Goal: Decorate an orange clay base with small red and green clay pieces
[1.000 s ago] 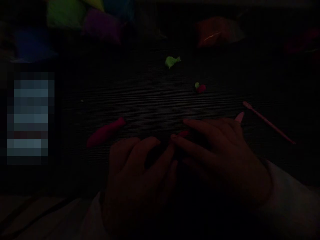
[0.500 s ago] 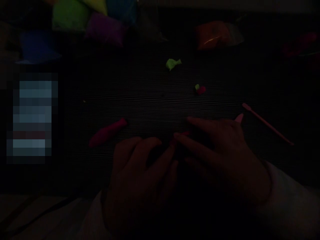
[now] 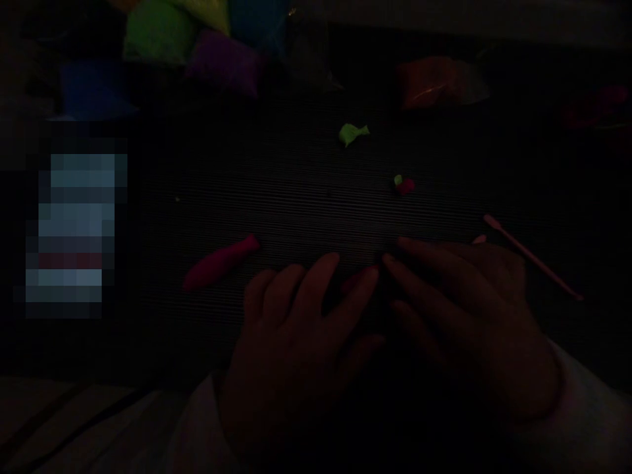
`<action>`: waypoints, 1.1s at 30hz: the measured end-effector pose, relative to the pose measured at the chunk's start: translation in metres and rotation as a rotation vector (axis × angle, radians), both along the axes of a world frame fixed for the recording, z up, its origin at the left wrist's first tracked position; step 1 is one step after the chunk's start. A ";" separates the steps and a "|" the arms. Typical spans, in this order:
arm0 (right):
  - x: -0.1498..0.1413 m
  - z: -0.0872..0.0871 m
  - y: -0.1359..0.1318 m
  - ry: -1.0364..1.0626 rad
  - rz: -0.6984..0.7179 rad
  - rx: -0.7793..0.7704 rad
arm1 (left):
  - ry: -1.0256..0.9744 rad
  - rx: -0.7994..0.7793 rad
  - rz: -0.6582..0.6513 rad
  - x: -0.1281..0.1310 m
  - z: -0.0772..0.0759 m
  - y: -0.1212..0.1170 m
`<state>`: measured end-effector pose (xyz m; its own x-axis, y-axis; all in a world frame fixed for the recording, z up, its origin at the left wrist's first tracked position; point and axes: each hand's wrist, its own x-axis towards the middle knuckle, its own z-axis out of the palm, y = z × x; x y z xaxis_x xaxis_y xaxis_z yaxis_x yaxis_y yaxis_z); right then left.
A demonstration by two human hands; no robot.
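The picture is very dark. A small pink piece of modelling clay [image 3: 355,280] lies on the dark table between my hands. My left hand [image 3: 306,336] is spread low over the table, its index fingertip at the right end of that piece. My right hand [image 3: 464,316] is just to the right, fingers stretched out, tips near the clay but apparently not gripping it. Anything beneath its palm is hidden. Left of my hands rests a bigger, tapered pink clay piece [image 3: 222,262]. A pink tip [image 3: 480,239] shows behind my right hand, the rest covered.
A thin pink modelling tool [image 3: 533,257] lies at the right. Farther back are a green clay scrap [image 3: 352,134], a small green-and-pink clay bit [image 3: 405,185] and an orange bag [image 3: 434,82]. Several colourful bags [image 3: 160,33] fill the back left, above a pixelated bright patch [image 3: 76,227].
The whole view has shifted slightly. My left hand has moved right and spread its fingers, showing more of the small pink clay. My right hand has moved a little right, covering more of the pink tip.
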<state>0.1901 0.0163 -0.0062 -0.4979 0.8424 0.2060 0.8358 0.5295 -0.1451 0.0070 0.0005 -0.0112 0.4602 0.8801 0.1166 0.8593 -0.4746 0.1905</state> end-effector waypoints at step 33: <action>-0.001 0.001 0.001 -0.037 -0.016 0.010 | -0.008 0.005 -0.009 0.000 -0.001 0.001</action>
